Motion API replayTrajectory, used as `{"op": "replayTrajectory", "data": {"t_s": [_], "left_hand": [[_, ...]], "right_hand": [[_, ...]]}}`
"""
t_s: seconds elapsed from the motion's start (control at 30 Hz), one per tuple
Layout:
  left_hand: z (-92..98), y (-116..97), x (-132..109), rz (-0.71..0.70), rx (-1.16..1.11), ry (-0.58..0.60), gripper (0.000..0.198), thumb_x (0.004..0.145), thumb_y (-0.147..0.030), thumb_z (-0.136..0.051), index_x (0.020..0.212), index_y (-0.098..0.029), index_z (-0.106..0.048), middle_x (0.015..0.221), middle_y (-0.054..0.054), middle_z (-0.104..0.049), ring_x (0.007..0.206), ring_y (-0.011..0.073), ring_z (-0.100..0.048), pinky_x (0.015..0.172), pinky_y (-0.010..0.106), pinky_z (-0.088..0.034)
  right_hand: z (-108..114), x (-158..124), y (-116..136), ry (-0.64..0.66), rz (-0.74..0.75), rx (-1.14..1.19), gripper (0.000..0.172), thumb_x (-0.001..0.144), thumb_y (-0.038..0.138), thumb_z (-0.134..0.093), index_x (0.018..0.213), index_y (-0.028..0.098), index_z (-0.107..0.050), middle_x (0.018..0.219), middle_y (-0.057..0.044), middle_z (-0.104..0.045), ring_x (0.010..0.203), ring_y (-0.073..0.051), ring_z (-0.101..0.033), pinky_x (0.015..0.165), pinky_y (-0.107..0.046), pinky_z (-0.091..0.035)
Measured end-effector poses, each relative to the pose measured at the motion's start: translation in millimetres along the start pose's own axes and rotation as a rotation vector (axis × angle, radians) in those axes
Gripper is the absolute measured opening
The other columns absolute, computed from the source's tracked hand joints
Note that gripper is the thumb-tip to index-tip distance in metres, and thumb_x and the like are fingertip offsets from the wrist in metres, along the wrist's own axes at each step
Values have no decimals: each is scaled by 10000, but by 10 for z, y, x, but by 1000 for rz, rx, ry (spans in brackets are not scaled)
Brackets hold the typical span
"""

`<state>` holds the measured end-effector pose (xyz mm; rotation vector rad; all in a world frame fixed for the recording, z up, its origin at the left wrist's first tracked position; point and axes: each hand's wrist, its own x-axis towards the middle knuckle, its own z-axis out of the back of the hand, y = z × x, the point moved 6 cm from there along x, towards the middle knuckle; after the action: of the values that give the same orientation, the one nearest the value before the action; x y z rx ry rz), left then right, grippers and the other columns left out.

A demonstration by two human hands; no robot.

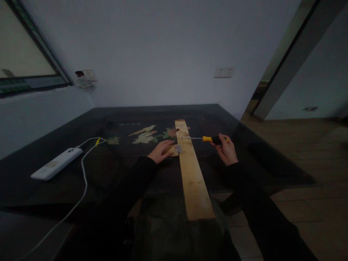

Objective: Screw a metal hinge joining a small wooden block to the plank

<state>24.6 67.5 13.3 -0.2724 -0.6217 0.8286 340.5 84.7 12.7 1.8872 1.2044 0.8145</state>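
A long pale wooden plank (193, 177) lies lengthwise on a dark table (114, 170), its near end overhanging the front edge. A small metal hinge (178, 148) sits at the plank's left edge, joined to a small wooden piece beside it. My left hand (161, 151) lies flat beside the plank, fingers stretched out, touching that small piece next to the hinge. My right hand (226, 149) is closed round the black and yellow handle of a screwdriver (202, 138), whose thin shaft points left across the plank above the hinge.
A white power bank (56, 164) with a white cable (84, 174) lies on the table's left part. Leaf and bird pictures (144, 135) show on the tabletop. Wall sockets (223, 71) are on the back wall. Wooden floor (304, 152) lies to the right.
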Motion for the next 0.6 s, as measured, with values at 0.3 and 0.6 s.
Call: {"op": "replayTrajectory", "data": {"t_s": [0.3, 0.6], "left_hand": [[342, -78, -319, -43, 78, -132, 222, 898, -337, -481, 941, -189, -640, 975, 81, -647, 966, 205, -587, 882, 366, -470], [62, -84, -343, -42, 242, 80, 208, 837, -378, -604, 927, -195, -647, 969, 68, -648, 937, 215, -573, 807, 342, -424]], "right_hand": [[5, -19, 6, -11, 4, -16, 419, 559, 409, -818, 776, 177, -544, 787, 25, -597, 683, -114, -638, 572, -259, -592], [18, -18, 20, -30, 12, -7, 441, 516, 408, -840, 753, 174, -552, 751, 27, -598, 650, -115, -630, 538, -253, -587]]}}
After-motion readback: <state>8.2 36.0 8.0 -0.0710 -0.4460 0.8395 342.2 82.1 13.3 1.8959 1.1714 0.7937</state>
